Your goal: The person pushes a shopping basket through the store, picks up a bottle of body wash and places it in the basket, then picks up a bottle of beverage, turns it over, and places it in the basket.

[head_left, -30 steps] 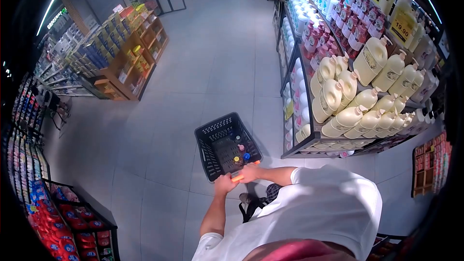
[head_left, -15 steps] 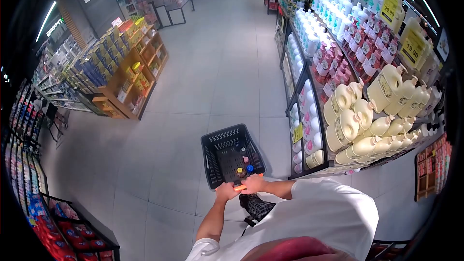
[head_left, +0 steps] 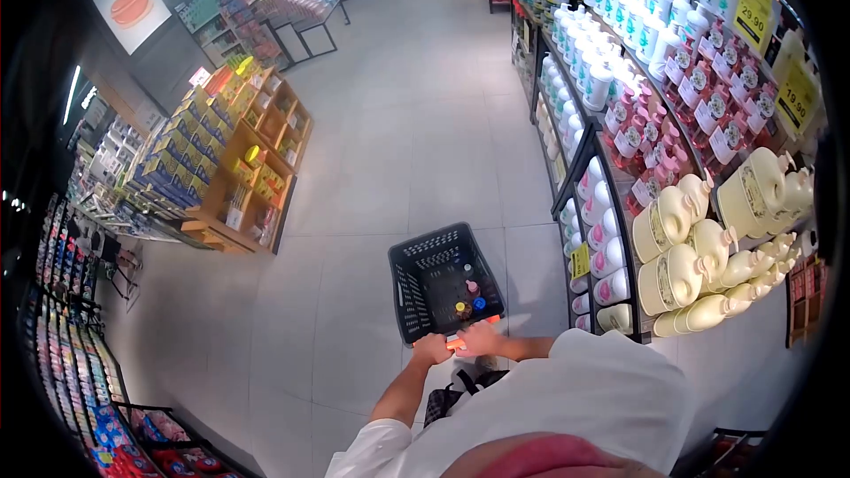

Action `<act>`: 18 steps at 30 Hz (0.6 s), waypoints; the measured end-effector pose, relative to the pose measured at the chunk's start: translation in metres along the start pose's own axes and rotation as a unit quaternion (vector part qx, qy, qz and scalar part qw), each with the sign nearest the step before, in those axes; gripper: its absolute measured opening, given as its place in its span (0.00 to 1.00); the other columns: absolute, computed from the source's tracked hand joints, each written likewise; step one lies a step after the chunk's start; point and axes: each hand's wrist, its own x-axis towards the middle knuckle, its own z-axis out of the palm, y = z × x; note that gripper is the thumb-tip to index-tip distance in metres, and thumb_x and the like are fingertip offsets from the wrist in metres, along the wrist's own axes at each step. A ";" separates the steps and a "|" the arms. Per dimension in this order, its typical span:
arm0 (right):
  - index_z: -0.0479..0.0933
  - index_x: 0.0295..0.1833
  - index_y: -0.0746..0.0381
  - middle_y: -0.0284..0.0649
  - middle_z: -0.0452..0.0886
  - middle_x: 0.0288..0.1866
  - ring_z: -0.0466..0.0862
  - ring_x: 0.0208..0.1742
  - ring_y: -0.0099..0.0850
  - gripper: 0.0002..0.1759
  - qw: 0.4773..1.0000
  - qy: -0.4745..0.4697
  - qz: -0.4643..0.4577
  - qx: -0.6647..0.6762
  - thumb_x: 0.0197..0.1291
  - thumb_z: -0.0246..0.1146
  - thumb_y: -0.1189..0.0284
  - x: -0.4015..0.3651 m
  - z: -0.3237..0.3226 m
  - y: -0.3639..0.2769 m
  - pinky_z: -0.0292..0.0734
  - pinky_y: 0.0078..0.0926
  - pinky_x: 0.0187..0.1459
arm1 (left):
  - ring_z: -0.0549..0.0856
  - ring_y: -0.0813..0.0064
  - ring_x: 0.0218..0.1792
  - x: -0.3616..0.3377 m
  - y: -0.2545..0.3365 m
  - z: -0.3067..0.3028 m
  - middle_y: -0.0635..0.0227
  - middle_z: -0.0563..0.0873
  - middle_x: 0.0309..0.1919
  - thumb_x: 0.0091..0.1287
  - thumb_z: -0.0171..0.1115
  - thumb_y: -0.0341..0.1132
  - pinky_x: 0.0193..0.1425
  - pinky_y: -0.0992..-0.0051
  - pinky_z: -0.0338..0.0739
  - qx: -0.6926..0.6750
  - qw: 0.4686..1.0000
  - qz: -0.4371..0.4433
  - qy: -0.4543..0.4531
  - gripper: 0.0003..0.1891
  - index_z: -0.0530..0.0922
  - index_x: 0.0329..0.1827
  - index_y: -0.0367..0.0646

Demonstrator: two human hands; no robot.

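Both of my hands are wrapped round the orange handle (head_left: pixel 455 344) of a black plastic shopping basket (head_left: pixel 407 301). My left hand (head_left: pixel 432 350) grips the handle's left part, and my right hand (head_left: pixel 479 337) closes on it further right. The basket is in front of me, low over the floor; whether it has wheels is hidden. Inside, near my hands, are a bottle with a yellow cap (head_left: pixel 461 308), one with a blue cap (head_left: pixel 479 304) and a small pink item (head_left: pixel 472 287). A small pale-topped item (head_left: pixel 468 269) is further forward.
Close on the right stands a shelf with cream pump bottles (head_left: pixel 673 279), pink bottles (head_left: pixel 633 137) and white bottles (head_left: pixel 598 84). A wooden display stand (head_left: pixel 235 204) is ahead on the left. Grey tiled floor (head_left: pixel 398 142) runs between them. Packed racks (head_left: pixel 75 363) line the far left.
The shelf on the right and the wooden stand look nearer and larger. The basket and my hands sit slightly further right in view, with both hands still on the handle.
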 end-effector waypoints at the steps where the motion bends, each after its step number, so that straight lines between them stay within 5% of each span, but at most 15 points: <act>1: 0.83 0.37 0.61 0.43 0.84 0.26 0.85 0.28 0.40 0.30 1.000 0.002 0.006 0.003 0.55 0.58 0.42 0.008 -0.004 0.005 0.77 0.39 0.31 | 0.85 0.53 0.49 0.007 -0.005 -0.006 0.53 0.87 0.45 0.55 0.58 0.48 0.55 0.59 0.80 0.006 1.000 0.002 0.009 0.21 0.86 0.45 0.47; 14: 0.83 0.38 0.59 0.47 0.85 0.32 0.86 0.34 0.45 0.24 0.993 -0.060 0.073 0.065 0.52 0.63 0.48 0.159 -0.058 0.089 0.79 0.42 0.35 | 0.86 0.52 0.47 0.143 -0.069 -0.133 0.53 0.88 0.42 0.52 0.64 0.57 0.53 0.59 0.80 -0.020 0.999 0.033 -0.015 0.25 0.87 0.44 0.49; 18: 0.86 0.37 0.56 0.44 0.87 0.33 0.88 0.38 0.41 0.22 0.974 -0.139 0.174 0.037 0.53 0.62 0.49 0.214 -0.076 0.108 0.81 0.40 0.41 | 0.86 0.53 0.47 0.179 -0.086 -0.175 0.53 0.87 0.44 0.52 0.65 0.56 0.53 0.60 0.81 -0.015 0.998 0.064 0.006 0.25 0.87 0.46 0.49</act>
